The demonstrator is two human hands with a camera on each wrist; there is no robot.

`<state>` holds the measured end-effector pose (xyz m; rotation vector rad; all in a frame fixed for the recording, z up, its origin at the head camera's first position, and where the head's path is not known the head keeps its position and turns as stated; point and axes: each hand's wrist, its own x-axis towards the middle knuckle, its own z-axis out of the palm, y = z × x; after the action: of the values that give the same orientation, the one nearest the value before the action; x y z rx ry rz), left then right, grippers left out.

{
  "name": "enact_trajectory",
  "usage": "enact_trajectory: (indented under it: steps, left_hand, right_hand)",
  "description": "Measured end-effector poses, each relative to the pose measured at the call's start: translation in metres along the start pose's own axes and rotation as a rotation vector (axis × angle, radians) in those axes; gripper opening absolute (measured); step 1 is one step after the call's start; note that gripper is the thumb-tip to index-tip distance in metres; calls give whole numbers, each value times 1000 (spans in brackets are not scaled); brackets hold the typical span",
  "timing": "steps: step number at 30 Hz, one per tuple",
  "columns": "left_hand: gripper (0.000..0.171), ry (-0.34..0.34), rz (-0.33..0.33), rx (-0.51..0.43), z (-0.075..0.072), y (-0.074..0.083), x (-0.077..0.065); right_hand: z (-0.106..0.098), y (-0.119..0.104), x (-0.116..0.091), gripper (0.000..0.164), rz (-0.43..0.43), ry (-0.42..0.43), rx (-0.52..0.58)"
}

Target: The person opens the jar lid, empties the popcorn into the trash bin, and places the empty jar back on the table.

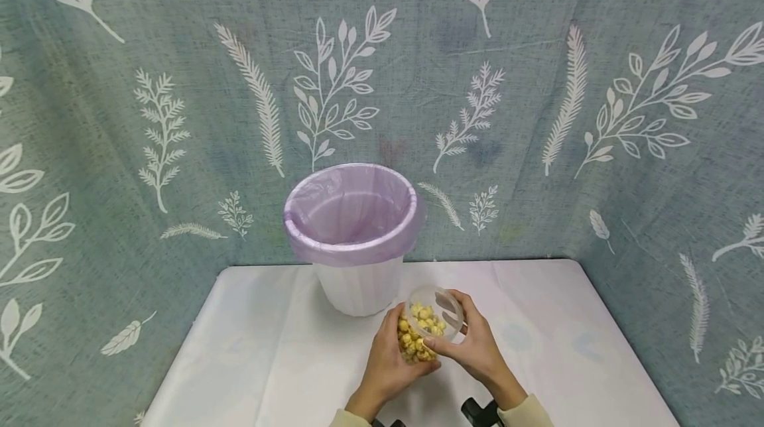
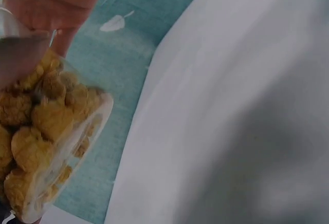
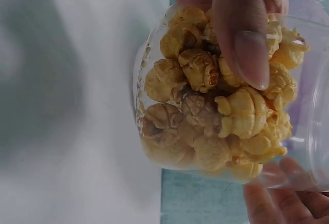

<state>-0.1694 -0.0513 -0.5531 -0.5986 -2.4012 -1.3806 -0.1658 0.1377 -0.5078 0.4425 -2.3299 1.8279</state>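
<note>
A clear plastic jar (image 1: 451, 313) partly filled with yellow popcorn (image 1: 414, 341) is held between both hands above the white table, tilted so its round mouth faces up toward the head camera. My left hand (image 1: 388, 361) grips the jar's popcorn-filled lower part from the left, thumb on the near side. On the right, my right hand (image 1: 477, 344) grips near the mouth, fingers round the far side and thumb at the near rim. In the right wrist view the popcorn (image 3: 241, 113) shows through the jar's wall; the left wrist view shows the jar's base (image 2: 77, 157) with popcorn against it.
A white bin (image 1: 358, 284) lined with a purple bag (image 1: 352, 254) stands on the white table (image 1: 286, 347) just behind and left of the jar. Leaf-patterned green cloth (image 1: 412, 82) hangs at the back and sides. Dark wrist gear (image 1: 480, 412) shows near the right sleeve.
</note>
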Motion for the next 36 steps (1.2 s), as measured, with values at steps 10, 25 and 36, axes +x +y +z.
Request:
enact_trajectory:
  steps: [10,25,36]
  left_hand:
    - [104,3,12,-30,-7,5,2]
    - [91,-253,4,-323,-30,10,8]
    - [91,-189,-36,-333,-29,10,8]
  right_hand:
    - [-3,-3,4,77,-29,-46,50]
    - [-23,-9,10,79,-101,-342,294]
    - [-22,-8,10,76,-99,-312,374]
